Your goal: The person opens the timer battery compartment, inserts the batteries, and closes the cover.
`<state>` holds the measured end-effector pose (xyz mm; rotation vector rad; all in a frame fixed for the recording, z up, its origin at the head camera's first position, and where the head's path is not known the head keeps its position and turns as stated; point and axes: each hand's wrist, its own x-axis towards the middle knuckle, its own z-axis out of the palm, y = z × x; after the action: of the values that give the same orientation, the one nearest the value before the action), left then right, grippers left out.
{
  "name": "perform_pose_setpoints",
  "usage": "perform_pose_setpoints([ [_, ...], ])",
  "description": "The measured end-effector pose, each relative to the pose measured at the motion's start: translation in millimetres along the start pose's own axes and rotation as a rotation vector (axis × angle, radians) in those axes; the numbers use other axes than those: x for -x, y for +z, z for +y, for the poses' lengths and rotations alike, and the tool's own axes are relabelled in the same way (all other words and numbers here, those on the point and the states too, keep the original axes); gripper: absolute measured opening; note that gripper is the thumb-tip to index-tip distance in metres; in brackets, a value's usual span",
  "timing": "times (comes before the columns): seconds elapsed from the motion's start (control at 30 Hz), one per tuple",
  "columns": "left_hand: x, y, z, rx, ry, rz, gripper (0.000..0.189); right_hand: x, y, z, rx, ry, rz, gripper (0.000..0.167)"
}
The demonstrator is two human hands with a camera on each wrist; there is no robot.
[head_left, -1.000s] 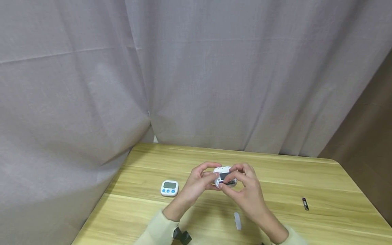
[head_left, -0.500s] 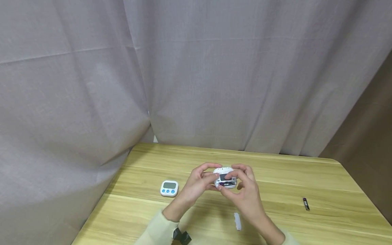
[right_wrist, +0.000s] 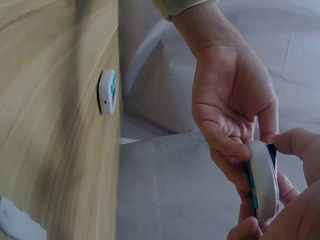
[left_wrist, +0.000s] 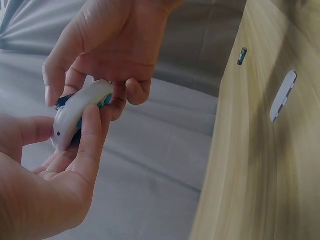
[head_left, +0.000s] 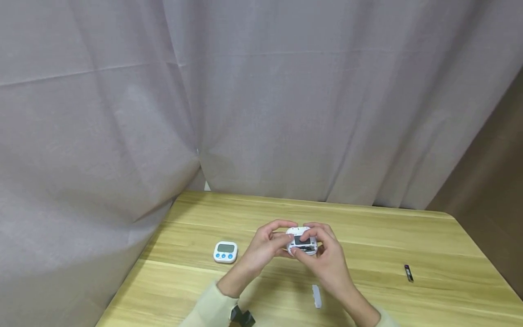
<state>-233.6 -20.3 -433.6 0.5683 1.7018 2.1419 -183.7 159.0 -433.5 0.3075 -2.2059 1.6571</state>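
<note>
head view, 2 hands (head_left: pixel 263 248) (head_left: pixel 330 256) raised above table (head_left: pixel 380 231), angled inward, pinching white timer (head_left: pixel 299 230)

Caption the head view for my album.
Left hand and right hand hold a white timer, battery compartment open, above a wooden table.

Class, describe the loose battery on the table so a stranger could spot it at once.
In the head view, find the wooden table and look toward its right side. Right of the right hand lies a small, slim battery. It is dark, unlike the white cover and the white timer lying there.
</note>
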Motion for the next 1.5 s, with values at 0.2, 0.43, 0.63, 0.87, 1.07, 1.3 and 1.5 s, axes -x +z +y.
perform_pose_setpoints([
  [0.2,1.3,1.5,0.6,-0.014,0.009,0.005,0.042,0.2,-1,-1,0.016,-0.017,-0.001,0.033],
  [0.43,1.5,3.4,2.1,-0.041,0.023,0.007,0.041,0.5,-4,-6,-0.038,0.020,-0.020,0.030],
  [0.63,3.4,2.8,2.8,-0.034,0.021,0.017,0.040,-0.3,-4,-5,-0.081,0.045,-0.023,0.029],
  [0.87,3.0,3.0,4.4,-0.068,0.044,0.023,0.039,-1.1,-5,-4,-0.154,0.105,0.010,0.026],
  [1.07,1.9,1.2,6.8,-0.096,0.056,0.025,0.039,-1.0,-8,-4,-0.169,0.123,-0.036,0.023],
  [1.3,3.9,-3.9,9.7,-0.117,0.073,0.029,0.040,-1.4,-15,-2,-0.157,0.036,-0.108,0.014],
  [1.5,1.9,-5.4,11.5,-0.138,0.090,0.041,0.040,0.3,-29,8,-0.157,-0.049,-0.072,0.013],
])
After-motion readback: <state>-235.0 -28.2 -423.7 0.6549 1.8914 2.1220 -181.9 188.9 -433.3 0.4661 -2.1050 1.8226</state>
